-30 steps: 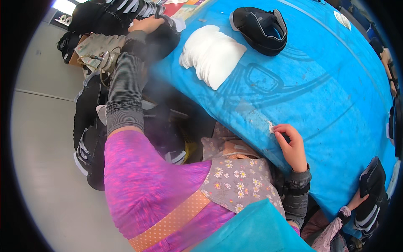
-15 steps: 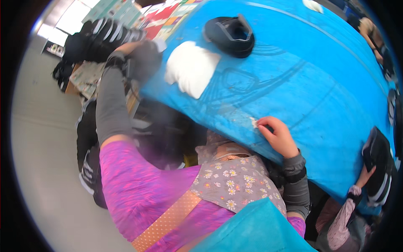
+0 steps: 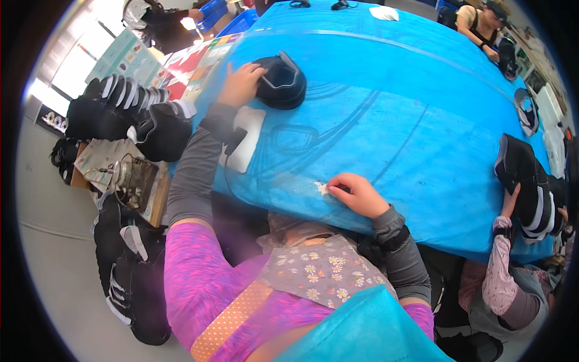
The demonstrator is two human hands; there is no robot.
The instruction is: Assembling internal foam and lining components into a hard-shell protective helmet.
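Note:
My left hand point(image 3: 240, 85) reaches over the table's left side, fingers apart. Its fingertips are at the rim of a black shoe upper point(image 3: 282, 90) with a grey-edged opening; whether they touch it I cannot tell. Under that wrist lies a white pad point(image 3: 248, 142), partly covered by the forearm. My right hand point(image 3: 360, 196) rests at the near table edge, fingers curled and pressed together. White crumbs point(image 3: 321, 188) lie right by its fingertips; whether anything is pinched there is hidden. Another black shoe upper point(image 3: 164, 131) sits left of my left forearm.
The blue-covered table point(image 3: 386, 133) spreads ahead. A row of black shoes with white straps point(image 3: 114, 108) stands at left, above a metal fixture point(image 3: 129, 178) and more black shoes point(image 3: 136, 283). At right a co-worker's hand point(image 3: 511, 199) holds a black shoe point(image 3: 525, 175); another person point(image 3: 476, 27) sits far right.
My left hand has let go of a dark shoe upper at the left pile and moved right, to the upper on the table. The view has turned; my right hand keeps its curled pose.

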